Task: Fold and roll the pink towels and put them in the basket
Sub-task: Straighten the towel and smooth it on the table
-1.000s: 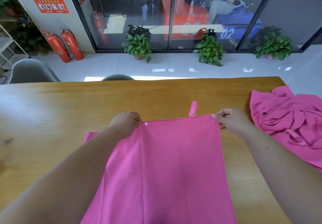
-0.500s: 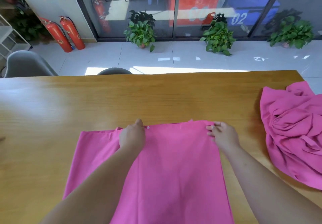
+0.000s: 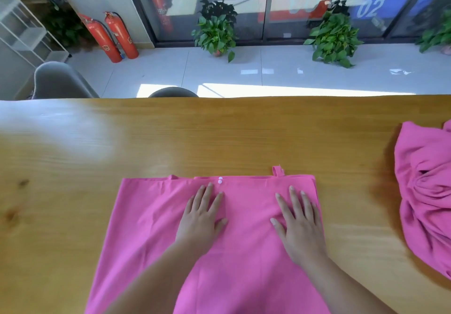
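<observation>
A pink towel (image 3: 146, 216) lies spread flat on the wooden table (image 3: 219, 138), its far edge carrying a small loop and two white snap buttons. My left hand (image 3: 201, 213) presses flat on the towel near the buttons, fingers straight. My right hand (image 3: 299, 218) lies flat on it near the right edge, fingers spread. A heap of crumpled pink towels (image 3: 427, 199) sits at the table's right end. No basket is in view.
Two grey chairs (image 3: 58, 82) stand behind the table's far edge. Beyond them are a tiled floor, potted plants (image 3: 216, 30), two red fire extinguishers (image 3: 109, 35) and glass doors. Bare tabletop stretches to the left and far side.
My hands pinched the towel's upper edge, laid it down on the table and let go. Both palms now lie flat on the cloth.
</observation>
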